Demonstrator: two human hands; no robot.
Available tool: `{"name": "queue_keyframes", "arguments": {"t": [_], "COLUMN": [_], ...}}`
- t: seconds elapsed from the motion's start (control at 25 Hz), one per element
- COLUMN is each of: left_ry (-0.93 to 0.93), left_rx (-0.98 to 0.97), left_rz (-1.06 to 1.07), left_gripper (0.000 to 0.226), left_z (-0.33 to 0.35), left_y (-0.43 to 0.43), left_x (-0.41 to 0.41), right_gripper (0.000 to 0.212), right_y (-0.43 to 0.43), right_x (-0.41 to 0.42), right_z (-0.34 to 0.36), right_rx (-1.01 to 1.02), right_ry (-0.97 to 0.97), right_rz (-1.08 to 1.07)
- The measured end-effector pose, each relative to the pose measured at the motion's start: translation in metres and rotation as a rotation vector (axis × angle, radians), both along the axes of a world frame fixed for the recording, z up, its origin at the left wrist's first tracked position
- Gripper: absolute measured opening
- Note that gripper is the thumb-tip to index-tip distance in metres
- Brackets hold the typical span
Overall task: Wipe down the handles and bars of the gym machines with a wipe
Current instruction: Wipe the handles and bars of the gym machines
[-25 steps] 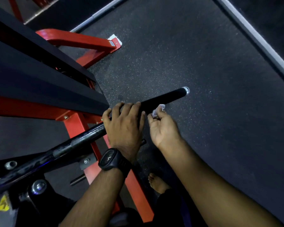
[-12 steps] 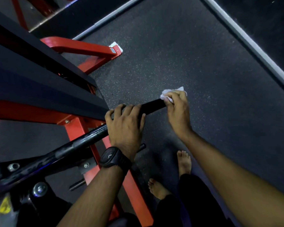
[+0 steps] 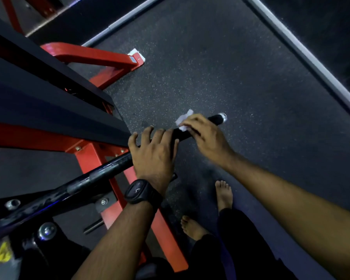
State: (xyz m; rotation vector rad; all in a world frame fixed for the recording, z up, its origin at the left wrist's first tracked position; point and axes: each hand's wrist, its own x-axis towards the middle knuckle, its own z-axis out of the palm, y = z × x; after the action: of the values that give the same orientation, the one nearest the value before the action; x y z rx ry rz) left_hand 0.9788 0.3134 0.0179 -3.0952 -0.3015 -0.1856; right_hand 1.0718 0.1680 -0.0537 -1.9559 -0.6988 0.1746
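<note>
A black bar (image 3: 101, 172) of a red gym machine runs from lower left to upper right and ends in a black grip with a silver cap (image 3: 222, 117). My left hand (image 3: 153, 153), with a black watch on its wrist, grips the bar just below the grip section. My right hand (image 3: 204, 136) lies over the grip and presses a small white wipe (image 3: 183, 122) onto it, close to my left hand. The wipe sticks out beyond the fingers on the far side.
The machine's red frame (image 3: 93, 158) and a black padded bench (image 3: 49, 110) fill the left side. My bare feet (image 3: 223, 196) stand on the dark speckled rubber floor (image 3: 230, 67). A grey floor strip (image 3: 303, 53) crosses the upper right.
My right hand slid with the wipe out to the bar's tip, then back along the grip toward my left hand, uncovering the silver cap. My left hand kept its hold.
</note>
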Motion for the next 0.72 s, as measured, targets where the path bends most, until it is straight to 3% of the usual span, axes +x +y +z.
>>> {"name": "queue_keyframes", "arguments": {"t": [0.16,0.28,0.44,0.56,0.72], "left_ry": [0.003,0.007,0.002,0.013,0.048], "left_rx": [-0.02,-0.016,-0.003,-0.007,0.001], "left_rz": [0.0,0.016,0.008,0.017,-0.009], "left_gripper": [0.025,0.024,0.024,0.024,0.024], "left_z": [0.001,0.0,0.0,-0.001,-0.002], "left_y": [0.001,0.003,0.0,0.0,-0.003], "left_x": [0.0,0.003,0.003,0.007,0.007], "right_gripper": [0.017,0.02,0.02,0.023,0.02], "right_y": [-0.013,-0.012,-0.024,-0.019,-0.019], "right_x": [0.026,0.018,0.028,0.018,0.016], "right_z": [-0.016,-0.013,-0.024,-0.029,-0.03], "right_rx": [-0.115,-0.114,-0.158,-0.14,-0.148], "right_ry": [0.064,0.05,0.075,0.059,0.162], "right_rz": [-0.178,-0.028,-0.252,-0.116,-0.484]}}
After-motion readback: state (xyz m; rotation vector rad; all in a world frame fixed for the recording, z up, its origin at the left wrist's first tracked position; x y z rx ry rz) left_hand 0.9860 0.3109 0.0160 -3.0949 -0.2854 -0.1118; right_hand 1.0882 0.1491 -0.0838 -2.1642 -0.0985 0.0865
